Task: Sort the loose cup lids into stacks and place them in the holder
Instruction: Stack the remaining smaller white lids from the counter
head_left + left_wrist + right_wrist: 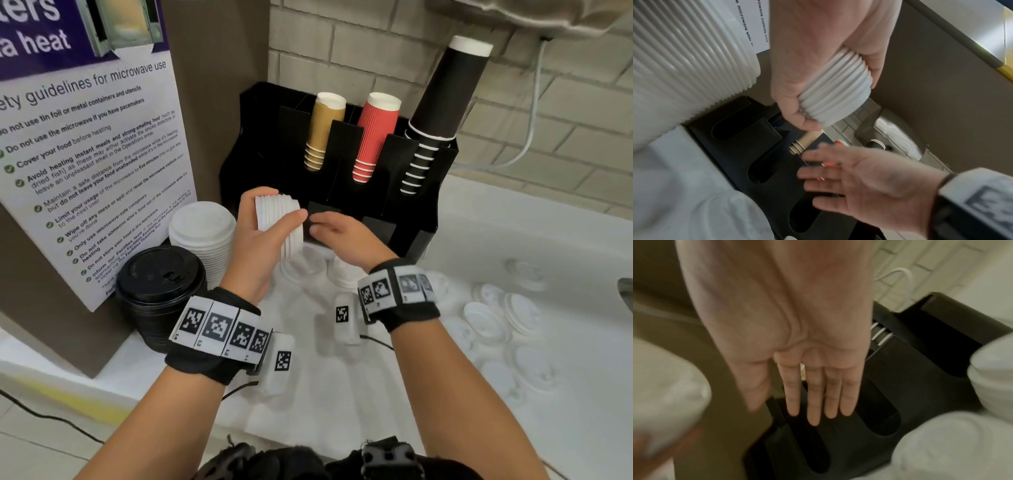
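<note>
Your left hand [255, 236] grips the lid stack [279, 224]; right hand [337, 231] flat, empty. Next, seat the stack in a holder [416, 219] slot.

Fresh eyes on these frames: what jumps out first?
The left hand holding a stack of white lids on its side in front of the black holder. The right hand is open beside it. Red cups stand out in the holder's upper row; loose lids lie scattered on the counter at right.

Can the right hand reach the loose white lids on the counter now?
Probably yes: the right hand is open and holds nothing, and the loose white lids lie uncovered on its side.
</note>
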Demonstrator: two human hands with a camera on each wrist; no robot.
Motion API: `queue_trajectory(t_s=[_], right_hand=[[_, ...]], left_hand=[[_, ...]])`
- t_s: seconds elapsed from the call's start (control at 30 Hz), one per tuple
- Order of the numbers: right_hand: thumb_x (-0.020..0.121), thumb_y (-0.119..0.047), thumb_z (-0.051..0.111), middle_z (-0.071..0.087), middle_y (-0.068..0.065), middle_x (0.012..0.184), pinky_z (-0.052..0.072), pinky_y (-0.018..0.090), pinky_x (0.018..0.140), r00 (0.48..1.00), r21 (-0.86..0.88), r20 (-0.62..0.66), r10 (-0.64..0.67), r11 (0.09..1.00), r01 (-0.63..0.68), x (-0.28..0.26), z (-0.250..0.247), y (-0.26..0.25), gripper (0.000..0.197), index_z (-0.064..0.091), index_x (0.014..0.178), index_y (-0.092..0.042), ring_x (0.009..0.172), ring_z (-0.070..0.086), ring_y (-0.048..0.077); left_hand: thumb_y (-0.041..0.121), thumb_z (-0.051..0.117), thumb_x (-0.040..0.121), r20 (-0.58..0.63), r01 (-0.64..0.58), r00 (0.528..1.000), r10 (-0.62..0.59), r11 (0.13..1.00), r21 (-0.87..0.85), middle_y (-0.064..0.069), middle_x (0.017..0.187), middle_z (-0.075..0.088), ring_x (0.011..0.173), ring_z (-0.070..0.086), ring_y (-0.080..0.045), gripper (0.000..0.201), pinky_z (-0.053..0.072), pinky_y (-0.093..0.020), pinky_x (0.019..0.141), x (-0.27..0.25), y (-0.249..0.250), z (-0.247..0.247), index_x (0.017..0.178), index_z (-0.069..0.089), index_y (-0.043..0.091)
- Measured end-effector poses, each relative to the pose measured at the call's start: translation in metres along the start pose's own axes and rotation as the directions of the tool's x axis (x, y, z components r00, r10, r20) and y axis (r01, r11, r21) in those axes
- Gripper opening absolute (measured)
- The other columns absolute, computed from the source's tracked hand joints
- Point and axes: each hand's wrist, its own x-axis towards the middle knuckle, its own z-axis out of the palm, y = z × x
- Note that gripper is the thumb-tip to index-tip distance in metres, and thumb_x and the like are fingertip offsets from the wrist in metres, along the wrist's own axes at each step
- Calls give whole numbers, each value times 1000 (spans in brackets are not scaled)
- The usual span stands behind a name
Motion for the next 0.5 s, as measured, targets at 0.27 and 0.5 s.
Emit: queue_trajectory(t_s=[0.27,0.5], right_hand=[[82,-36,72,38,10,141,46,37,97,923,-646,301,240,764,12,42,37,15,79,29,149,-32,124,47,29],[84,-36,70,44,6,137,45,31,90,948,-538,278,153,843,22,40,24,18,66,39,142,-31,119,49,25]], left_hand=[[33,75,67,-18,42,999,-42,999,3,1,112,52,103,56,-18,44,52,-41,82,-2,3,-1,103,52,37],[15,70,85,-31,45,998,-45,999,-12,7,104,54,98,55,-14,34,50,-34,75,1,0,-8,103,51,36]])
